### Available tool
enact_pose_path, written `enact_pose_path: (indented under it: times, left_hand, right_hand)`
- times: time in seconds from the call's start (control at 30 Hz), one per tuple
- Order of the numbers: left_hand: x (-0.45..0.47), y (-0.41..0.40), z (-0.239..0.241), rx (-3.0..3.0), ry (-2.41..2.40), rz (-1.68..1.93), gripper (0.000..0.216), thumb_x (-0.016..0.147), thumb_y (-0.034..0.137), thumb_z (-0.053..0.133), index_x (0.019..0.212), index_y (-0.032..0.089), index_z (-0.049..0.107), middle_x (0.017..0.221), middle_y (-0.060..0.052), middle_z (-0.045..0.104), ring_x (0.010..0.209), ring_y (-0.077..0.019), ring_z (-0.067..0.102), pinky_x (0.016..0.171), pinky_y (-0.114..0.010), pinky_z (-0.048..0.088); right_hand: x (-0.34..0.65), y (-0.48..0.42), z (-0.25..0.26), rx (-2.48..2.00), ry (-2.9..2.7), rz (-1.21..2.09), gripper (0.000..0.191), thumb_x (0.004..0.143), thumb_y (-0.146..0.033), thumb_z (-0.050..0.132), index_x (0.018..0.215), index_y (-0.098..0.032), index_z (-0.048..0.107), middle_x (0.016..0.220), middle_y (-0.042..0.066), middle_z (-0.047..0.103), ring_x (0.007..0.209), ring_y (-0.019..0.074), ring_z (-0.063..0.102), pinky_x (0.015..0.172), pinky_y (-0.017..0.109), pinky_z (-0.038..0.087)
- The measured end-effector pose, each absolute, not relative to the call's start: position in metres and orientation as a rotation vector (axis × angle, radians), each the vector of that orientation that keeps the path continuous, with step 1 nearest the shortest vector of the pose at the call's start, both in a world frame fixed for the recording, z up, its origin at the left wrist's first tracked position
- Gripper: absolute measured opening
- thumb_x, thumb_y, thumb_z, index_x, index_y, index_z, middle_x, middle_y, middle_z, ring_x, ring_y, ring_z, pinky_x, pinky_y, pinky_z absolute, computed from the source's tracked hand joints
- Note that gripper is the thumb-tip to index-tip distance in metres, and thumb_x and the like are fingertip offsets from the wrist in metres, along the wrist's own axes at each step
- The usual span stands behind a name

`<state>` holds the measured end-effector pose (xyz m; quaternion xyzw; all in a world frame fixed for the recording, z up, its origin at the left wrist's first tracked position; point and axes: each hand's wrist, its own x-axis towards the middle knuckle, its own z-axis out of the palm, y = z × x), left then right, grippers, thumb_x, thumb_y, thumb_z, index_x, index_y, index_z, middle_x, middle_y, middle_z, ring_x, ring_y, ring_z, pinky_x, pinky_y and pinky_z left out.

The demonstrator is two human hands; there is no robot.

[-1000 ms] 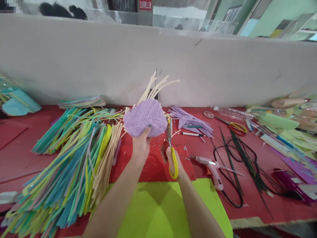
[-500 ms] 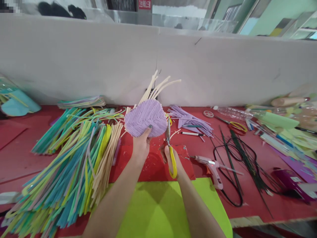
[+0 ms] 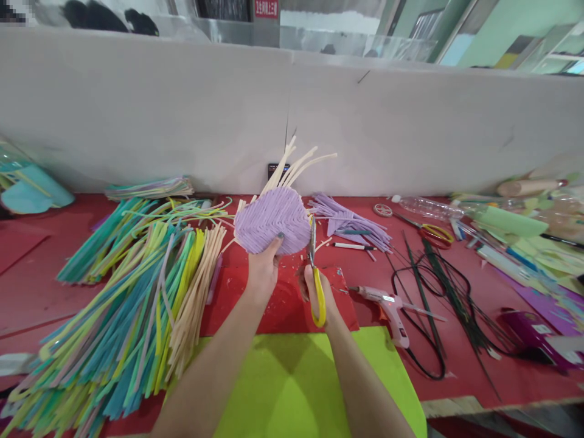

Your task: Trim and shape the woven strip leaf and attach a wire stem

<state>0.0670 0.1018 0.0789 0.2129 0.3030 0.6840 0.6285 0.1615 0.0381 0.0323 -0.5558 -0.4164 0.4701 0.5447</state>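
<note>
My left hand (image 3: 261,271) grips the lower edge of a purple woven piece (image 3: 272,220), shaped like a leaf, and holds it up above the red table (image 3: 36,286). Cream strips (image 3: 294,164) stick out of its top. My right hand (image 3: 314,292) is closed in the yellow handles of a pair of scissors (image 3: 314,267). The blades point up along the right edge of the purple piece.
A big heap of coloured foam strips (image 3: 123,304) lies at the left. A lime green sheet (image 3: 292,383) lies under my forearms. Right of my hands lie a pink glue gun (image 3: 387,307), black wires (image 3: 438,292), purple offcuts (image 3: 351,222), and another pair of scissors (image 3: 426,231).
Both hands with the purple piece and the scissors have shifted slightly right and down. The scissor blades stay at the piece's right edge.
</note>
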Motion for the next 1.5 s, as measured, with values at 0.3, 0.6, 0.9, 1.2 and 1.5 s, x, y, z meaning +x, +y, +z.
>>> enact_pose_path:
  times: [0.3, 0.6, 0.9, 1.2, 1.5]
  left_hand:
    - [0.068, 0.103, 0.079, 0.478, 0.712, 1.571, 0.055, 0.061, 0.007, 0.074, 0.111, 0.024, 0.059, 0.116, -0.004, 0.064, 0.109, -0.0203, 0.059, 0.094, -0.034, 0.049]
    - [0.060, 0.106, 0.081, 0.511, 0.740, 1.557, 0.052, 0.060, 0.008, 0.074, 0.108, 0.024, 0.061, 0.114, -0.004, 0.065, 0.105, -0.0195, 0.061, 0.089, -0.032, 0.051]
    - [0.045, 0.115, 0.079, 0.574, 0.757, 1.491, 0.053, 0.055, 0.008, 0.076, 0.105, 0.022, 0.062, 0.108, -0.005, 0.067, 0.100, -0.0201, 0.063, 0.085, -0.033, 0.053]
    - [0.047, 0.115, 0.076, 0.568, 0.753, 1.458, 0.052, 0.057, 0.009, 0.076, 0.106, 0.022, 0.062, 0.109, -0.006, 0.067, 0.102, -0.0208, 0.062, 0.087, -0.033, 0.052]
    - [0.045, 0.115, 0.076, 0.590, 0.758, 1.473, 0.051, 0.057, 0.009, 0.076, 0.105, 0.022, 0.063, 0.108, -0.005, 0.068, 0.099, -0.0196, 0.063, 0.084, -0.032, 0.053]
  right_hand:
    - [0.165, 0.037, 0.023, -1.419, -1.018, 0.986, 0.048, 0.074, -0.067, 0.048, 0.066, -0.019, 0.046, 0.050, -0.005, 0.036, 0.044, 0.0079, 0.030, 0.038, 0.021, 0.022]
    - [0.167, 0.036, 0.023, -1.450, -1.040, 1.019, 0.048, 0.075, -0.067, 0.048, 0.063, -0.020, 0.041, 0.049, -0.005, 0.035, 0.043, 0.0077, 0.031, 0.037, 0.021, 0.022]
    - [0.164, 0.036, 0.030, -1.303, -1.092, 1.183, 0.053, 0.075, -0.073, 0.039, 0.073, -0.020, 0.045, 0.049, -0.007, 0.032, 0.041, 0.0078, 0.029, 0.039, 0.023, 0.025]
    - [0.164, 0.037, 0.030, -1.307, -1.099, 1.180, 0.053, 0.076, -0.072, 0.039, 0.075, -0.020, 0.044, 0.054, -0.006, 0.036, 0.044, 0.0085, 0.032, 0.041, 0.023, 0.026]
    - [0.164, 0.036, 0.029, -1.320, -1.129, 1.162, 0.049, 0.079, -0.068, 0.039, 0.075, -0.020, 0.043, 0.056, -0.006, 0.036, 0.045, 0.0082, 0.033, 0.042, 0.023, 0.026]
